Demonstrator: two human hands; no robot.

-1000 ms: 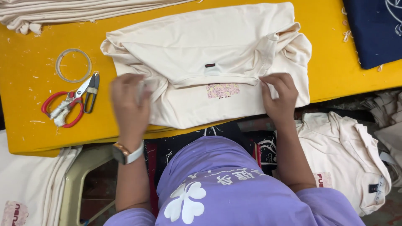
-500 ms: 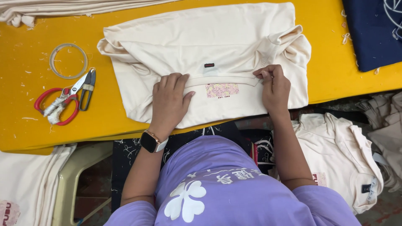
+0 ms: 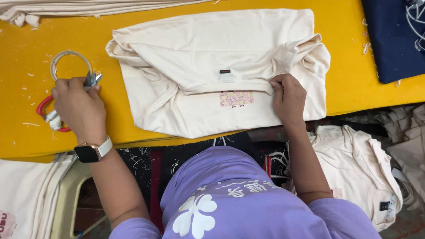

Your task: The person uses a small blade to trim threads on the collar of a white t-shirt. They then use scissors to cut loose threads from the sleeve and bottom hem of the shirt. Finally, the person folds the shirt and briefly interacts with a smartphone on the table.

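A cream T-shirt (image 3: 212,57) lies folded on the yellow table (image 3: 349,88), neckline toward me, with a small pink print below the collar. My right hand (image 3: 288,98) pinches the collar edge at the shirt's right side. My left hand (image 3: 79,106) is off the shirt at the left, closed over the red-handled scissors (image 3: 49,116); their metal tips stick out above my fingers. A watch sits on that wrist.
A clear tape ring (image 3: 71,62) lies just above the scissors. More cream fabric (image 3: 53,9) runs along the table's far edge, a navy garment (image 3: 394,40) at the right. Cream shirts are piled below the table at right (image 3: 363,172) and left (image 3: 22,199). A stool (image 3: 71,194) stands beside me.
My left hand left the shirt's collar and moved left onto the scissors. My right hand stayed on the collar.
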